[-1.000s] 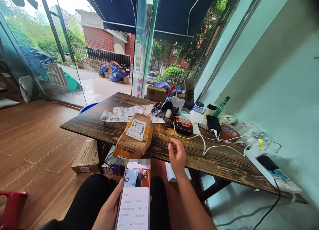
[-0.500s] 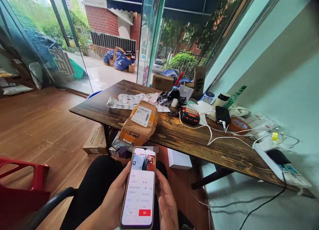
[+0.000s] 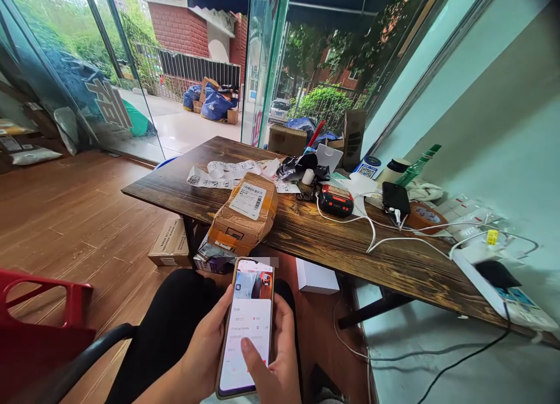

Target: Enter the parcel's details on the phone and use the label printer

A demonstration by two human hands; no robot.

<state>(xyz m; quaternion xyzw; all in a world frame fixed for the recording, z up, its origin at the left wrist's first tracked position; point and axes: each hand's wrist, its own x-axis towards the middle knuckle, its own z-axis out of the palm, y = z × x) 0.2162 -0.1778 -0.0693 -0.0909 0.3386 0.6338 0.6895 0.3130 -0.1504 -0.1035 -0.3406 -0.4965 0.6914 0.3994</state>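
Observation:
A smartphone point(image 3: 238, 369) is held upright above my lap, its lit screen showing a photo strip at the top and a white form with a red button below. My left hand point(image 3: 205, 340) wraps round the phone's left edge. From the right side, my right hand point(image 3: 280, 351) grips the phone, its thumb lying over the lower part of the screen and partly covering the red button. Just beyond the phone, a taped cardboard box point(image 3: 245, 214) with a white label sits at the near edge of the wooden table point(image 3: 306, 235).
Strips of printed labels point(image 3: 214, 179), a black and red device point(image 3: 335, 201), a black power bank point(image 3: 395, 198), cables and a tape roll point(image 3: 425, 217) lie on the table. Beneath stand a carton point(image 3: 171, 243) and a white box point(image 3: 315, 276). A red stool point(image 3: 44, 311) is at left.
My right thumb has moved left from beside the phone onto its screen, and the right fingers now close round its edge. The left hand still holds the phone.

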